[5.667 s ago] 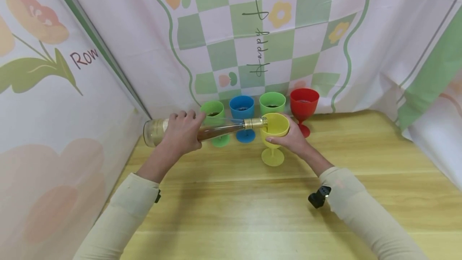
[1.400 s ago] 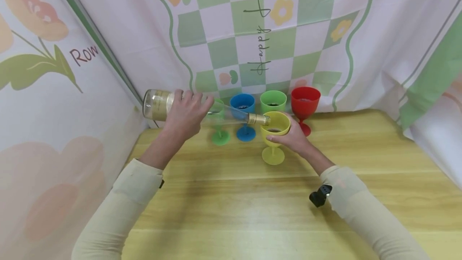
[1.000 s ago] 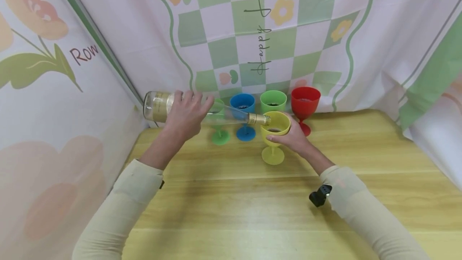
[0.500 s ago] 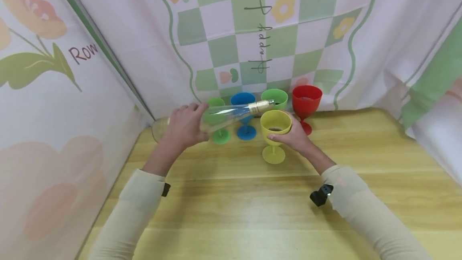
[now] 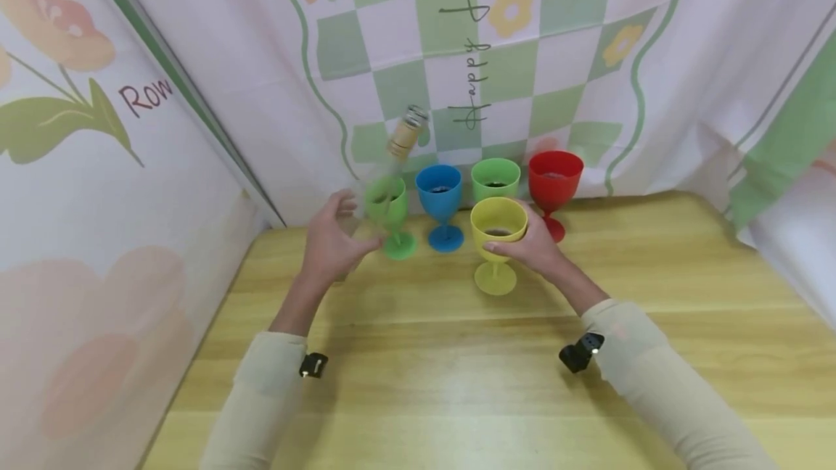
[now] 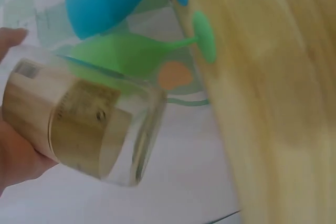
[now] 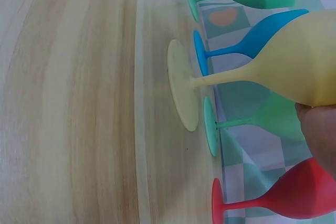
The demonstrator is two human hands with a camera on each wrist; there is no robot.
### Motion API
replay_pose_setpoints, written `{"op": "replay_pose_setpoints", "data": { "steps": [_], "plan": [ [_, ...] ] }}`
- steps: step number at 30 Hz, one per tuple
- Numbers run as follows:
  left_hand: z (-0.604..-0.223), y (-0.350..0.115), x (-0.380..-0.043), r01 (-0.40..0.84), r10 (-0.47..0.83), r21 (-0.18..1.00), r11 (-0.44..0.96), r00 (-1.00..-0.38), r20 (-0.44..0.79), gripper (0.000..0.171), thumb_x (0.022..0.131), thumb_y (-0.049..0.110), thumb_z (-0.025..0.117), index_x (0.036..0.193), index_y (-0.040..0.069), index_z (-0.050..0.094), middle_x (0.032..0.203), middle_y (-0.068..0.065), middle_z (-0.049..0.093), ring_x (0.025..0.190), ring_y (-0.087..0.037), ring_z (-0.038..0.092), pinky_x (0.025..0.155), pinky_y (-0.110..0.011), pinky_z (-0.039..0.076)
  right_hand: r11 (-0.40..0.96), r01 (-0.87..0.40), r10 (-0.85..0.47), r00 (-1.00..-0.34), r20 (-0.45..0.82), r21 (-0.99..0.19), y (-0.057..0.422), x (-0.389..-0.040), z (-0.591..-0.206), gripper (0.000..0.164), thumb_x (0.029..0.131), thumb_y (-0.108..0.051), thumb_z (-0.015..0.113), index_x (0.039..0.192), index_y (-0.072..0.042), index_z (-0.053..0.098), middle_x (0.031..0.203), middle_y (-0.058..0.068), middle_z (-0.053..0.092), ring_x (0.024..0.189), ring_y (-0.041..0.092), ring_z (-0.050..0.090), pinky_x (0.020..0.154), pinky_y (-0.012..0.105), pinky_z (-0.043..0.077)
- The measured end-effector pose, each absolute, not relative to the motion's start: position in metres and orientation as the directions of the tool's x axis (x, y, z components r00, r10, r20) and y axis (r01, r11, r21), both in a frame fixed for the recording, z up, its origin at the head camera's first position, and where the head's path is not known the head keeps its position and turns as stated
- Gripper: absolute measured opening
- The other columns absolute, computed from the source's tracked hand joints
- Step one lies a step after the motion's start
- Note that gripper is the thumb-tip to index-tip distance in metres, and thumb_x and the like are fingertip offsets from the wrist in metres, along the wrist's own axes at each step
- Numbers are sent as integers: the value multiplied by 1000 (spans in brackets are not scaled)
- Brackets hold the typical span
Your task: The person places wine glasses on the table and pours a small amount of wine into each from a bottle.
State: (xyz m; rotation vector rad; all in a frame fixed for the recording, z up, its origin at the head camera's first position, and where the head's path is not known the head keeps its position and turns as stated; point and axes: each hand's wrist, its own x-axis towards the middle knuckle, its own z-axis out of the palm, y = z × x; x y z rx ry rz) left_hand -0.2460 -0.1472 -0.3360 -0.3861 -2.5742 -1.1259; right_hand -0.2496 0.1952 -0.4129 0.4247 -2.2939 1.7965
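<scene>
My left hand (image 5: 326,244) grips a clear glass bottle (image 5: 405,138) with a gold neck. Blurred in the head view, the bottle leans up and to the right, its neck in front of the left green goblet (image 5: 390,203). In the left wrist view the gold label (image 6: 86,121) and thick base show, and the glass looks drained. My right hand (image 5: 538,244) holds a yellow goblet (image 5: 498,220) upright by its bowl, the thumb across the near side. Dark liquid lies in the yellow goblet. Part of that hand is hidden behind the bowl.
Along the back of the wooden table (image 5: 418,383) stand a blue goblet (image 5: 439,191), another green goblet (image 5: 495,178) and a red goblet (image 5: 555,181), with liquid visible inside. A patterned curtain (image 5: 385,42) hangs right behind them, and another cloth covers the left side.
Liquid has collected in the yellow goblet since the earliest frame. The bottle has swung away from its rim, to the left and up from near-level. The right hand has stayed put.
</scene>
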Motion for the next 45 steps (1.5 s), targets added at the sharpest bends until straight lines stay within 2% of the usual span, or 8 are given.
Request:
{"op": "replay_pose_setpoints", "data": {
  "steps": [6, 14, 17, 24, 33, 38, 41, 45],
  "plan": [
    [-349, -153, -257, 278, -64, 850, 448, -938, 341, 82, 70, 18, 90, 141, 9, 50, 135, -19, 63, 126, -34, 60, 109, -53, 48, 240, -321, -104, -947, 305, -916, 198, -250, -409, 77, 78, 2, 80, 145, 1, 42, 134, 20, 53, 112, 10, 52, 92, 14, 51],
    [-366, -160, -275, 283, -227, 892, 352, -899, 375, 78, 72, 14, 89, 140, 10, 51, 134, -16, 62, 126, -30, 58, 108, -50, 50, 257, -299, -98, -954, 283, -919, 198, -249, -409, 79, 79, -1, 81, 147, 0, 41, 136, 18, 52, 115, 14, 50, 92, 16, 52],
    [-375, -163, -285, 279, -250, 901, 334, -895, 370, 78, 72, 16, 89, 140, 11, 52, 135, -16, 62, 126, -30, 58, 107, -48, 51, 255, -297, -82, -955, 285, -920, 199, -248, -409, 78, 80, -1, 81, 147, 0, 41, 135, 14, 52, 115, 12, 50, 91, 13, 51],
    [-393, -172, -300, 263, -307, 923, 282, -886, 347, 76, 73, 15, 90, 139, 7, 52, 134, -18, 62, 125, -31, 59, 109, -46, 49, 151, -348, -72, -937, 341, -925, 212, -244, -391, 74, 79, 6, 77, 144, 3, 43, 120, -11, 58, 109, 6, 55, 89, 10, 51],
    [-407, -179, -304, 261, -330, 932, 253, -882, 337, 80, 74, 19, 90, 142, 6, 50, 136, -19, 61, 127, -31, 58, 110, -45, 49, -49, -417, -59, -906, 420, -907, 276, -231, -346, 61, 78, 18, 69, 129, -12, 59, 109, -5, 70, 96, 6, 65, 82, 13, 55],
    [-413, -181, -304, 273, -352, 935, 227, -872, 340, 80, 74, 15, 89, 142, 4, 49, 137, -24, 60, 128, -35, 58, 113, -51, 46, 19, -379, -33, -925, 379, -925, 323, -226, -336, 62, 79, 20, 67, 129, -15, 61, 107, -8, 71, 93, 3, 65, 77, 11, 54],
    [-416, -182, -306, 282, -361, 935, 214, -867, 344, 79, 74, 13, 88, 142, 4, 49, 137, -26, 59, 128, -37, 58, 114, -54, 44, 40, -350, 44, -935, 352, -936, 344, -228, -341, 58, 81, 18, 68, 126, -17, 62, 103, -10, 71, 90, 2, 64, 74, 10, 53],
    [-419, -182, -310, 282, -370, 935, 214, -863, 345, 78, 74, 13, 88, 141, 5, 50, 136, -24, 60, 129, -38, 58, 113, -50, 46, 71, -317, 178, -929, 324, -946, 361, -237, -352, 56, 81, 14, 72, 124, -19, 60, 102, -13, 69, 91, 0, 62, 74, 7, 52]
  ]
}}
